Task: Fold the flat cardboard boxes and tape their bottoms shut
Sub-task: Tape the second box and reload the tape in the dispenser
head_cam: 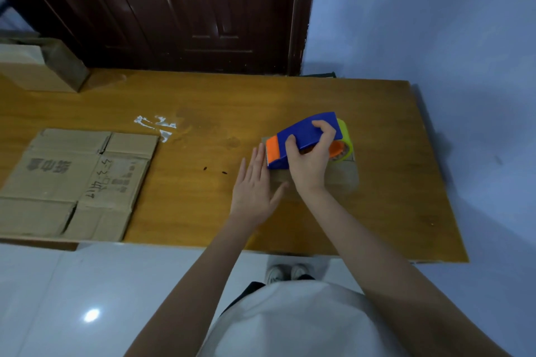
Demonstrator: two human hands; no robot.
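A small folded cardboard box (342, 178) sits on the wooden table (203, 113), right of centre. On its top lies a blue and orange tape dispenser (301, 132) with a yellow-green tape roll (346, 139) at its far right. My right hand (309, 158) grips the dispenser's blue body from above. My left hand (255, 185) lies flat with straight fingers against the box's left side, beside the dispenser's orange end. Most of the box is hidden under my hands and the dispenser.
A flat unfolded cardboard box (75, 182) with printed and handwritten marks lies at the table's left front. More boxes (37, 66) stand at the back left corner. White tape scraps (156, 126) stick to the tabletop. A dark door (174, 9) is behind; a blue wall (435, 23) to the right.
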